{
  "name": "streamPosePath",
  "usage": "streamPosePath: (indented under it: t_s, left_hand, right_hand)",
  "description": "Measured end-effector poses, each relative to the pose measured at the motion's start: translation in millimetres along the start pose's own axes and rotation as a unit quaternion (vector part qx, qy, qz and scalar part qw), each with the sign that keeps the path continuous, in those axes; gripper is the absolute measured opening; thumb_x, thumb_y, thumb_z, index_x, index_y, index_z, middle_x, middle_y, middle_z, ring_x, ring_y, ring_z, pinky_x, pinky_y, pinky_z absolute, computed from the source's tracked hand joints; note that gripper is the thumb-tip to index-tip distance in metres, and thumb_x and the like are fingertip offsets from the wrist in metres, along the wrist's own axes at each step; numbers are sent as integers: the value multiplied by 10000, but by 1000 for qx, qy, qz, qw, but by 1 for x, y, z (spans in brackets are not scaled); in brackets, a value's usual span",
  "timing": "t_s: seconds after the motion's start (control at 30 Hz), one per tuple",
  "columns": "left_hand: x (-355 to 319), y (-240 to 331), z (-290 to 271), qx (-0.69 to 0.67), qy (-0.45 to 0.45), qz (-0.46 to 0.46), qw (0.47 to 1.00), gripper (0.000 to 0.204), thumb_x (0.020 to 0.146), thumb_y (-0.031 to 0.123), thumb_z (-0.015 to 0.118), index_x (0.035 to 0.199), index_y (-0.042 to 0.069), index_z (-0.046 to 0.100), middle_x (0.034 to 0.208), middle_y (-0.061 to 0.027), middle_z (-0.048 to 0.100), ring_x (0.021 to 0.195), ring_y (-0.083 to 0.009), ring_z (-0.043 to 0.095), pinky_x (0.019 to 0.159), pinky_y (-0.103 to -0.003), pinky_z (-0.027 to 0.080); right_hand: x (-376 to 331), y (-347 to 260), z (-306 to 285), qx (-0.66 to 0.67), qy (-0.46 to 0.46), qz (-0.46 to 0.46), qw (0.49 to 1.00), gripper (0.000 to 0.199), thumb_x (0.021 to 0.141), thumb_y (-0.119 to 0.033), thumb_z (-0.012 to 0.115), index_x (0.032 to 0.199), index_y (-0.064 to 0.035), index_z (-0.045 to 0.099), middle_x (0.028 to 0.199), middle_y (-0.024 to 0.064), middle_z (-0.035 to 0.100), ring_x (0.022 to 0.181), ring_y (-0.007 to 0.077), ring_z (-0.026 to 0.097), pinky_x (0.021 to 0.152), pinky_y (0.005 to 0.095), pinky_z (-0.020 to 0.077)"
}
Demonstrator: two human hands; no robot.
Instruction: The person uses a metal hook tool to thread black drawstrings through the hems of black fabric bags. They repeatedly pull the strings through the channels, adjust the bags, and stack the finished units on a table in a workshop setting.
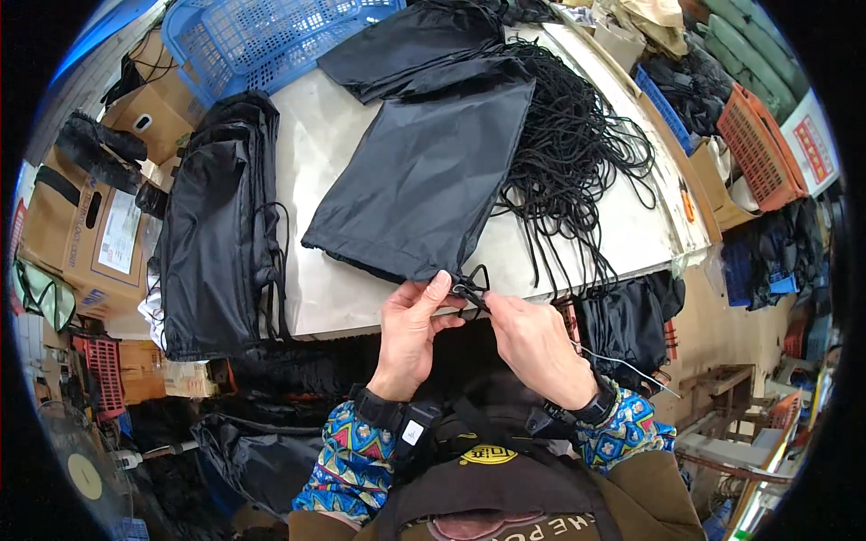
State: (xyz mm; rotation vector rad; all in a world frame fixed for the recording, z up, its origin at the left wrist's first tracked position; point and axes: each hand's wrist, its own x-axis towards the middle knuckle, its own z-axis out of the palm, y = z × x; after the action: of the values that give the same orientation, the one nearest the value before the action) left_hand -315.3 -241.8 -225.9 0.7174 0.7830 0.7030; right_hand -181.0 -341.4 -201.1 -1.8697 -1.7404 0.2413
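Note:
A black fabric drawstring bag (424, 171) lies flat on the pale tabletop, its hemmed edge toward me. At that edge's right corner my left hand (413, 329) is closed, thumb and fingers pinching the fabric. Close beside it, my right hand (538, 350) is closed on black cord (471, 287), which forms a small loop at the corner; its fingertips are partly hidden. A thin pale wire (631, 368) sticks out behind my right hand; whether the hand grips it I cannot tell. Many loose black cords (577, 144) lie heaped right of the bag.
A stack of black bags (221, 225) hangs over the table's left edge. More black bags (415, 45) lie at the back, next to a blue plastic basket (280, 41). Cardboard boxes (86, 239) stand left; an orange crate (762, 149) is at right.

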Motion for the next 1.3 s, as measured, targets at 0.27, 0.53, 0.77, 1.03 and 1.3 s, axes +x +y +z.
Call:
streamPosePath:
  t_s: [0.27,0.53,0.77,1.03,1.3]
  left_hand:
    - [-1,-7,1,35,-7,17,999,186,853,193,696,890,22,635,824,-54,652,707,-153,645,557,-250,520]
    - [10,14,-15,1,79,110,991,113,874,174,655,859,71,611,774,-14,620,634,-89,565,508,-222,433]
    - [-7,-14,11,118,-87,-18,989,219,857,224,690,779,29,628,666,-37,610,556,-109,569,480,-223,445]
    - [16,33,-44,-46,95,157,982,330,957,331,534,771,59,550,633,-29,585,521,-102,573,449,-223,436]
    - [12,-26,-10,98,-71,65,991,330,962,307,530,816,20,600,743,-69,654,636,-108,601,535,-231,475]
  right_hand:
    - [4,-3,0,-15,-4,-10,1000,78,818,-11,517,890,7,494,689,176,586,603,375,610,518,447,491]
    - [-2,19,-22,57,-17,-67,996,191,811,-34,619,994,16,598,801,181,624,704,354,618,582,410,493]
    - [-8,20,-36,-27,-68,-73,995,156,813,-56,633,961,-5,631,748,129,603,655,308,612,548,357,484]
    - [-30,37,-67,48,-116,-5,992,168,821,-70,642,962,21,641,804,171,637,737,333,639,636,352,506]
    - [-19,29,-29,105,-35,13,994,140,829,-53,633,936,35,651,855,201,661,785,334,667,674,333,528]
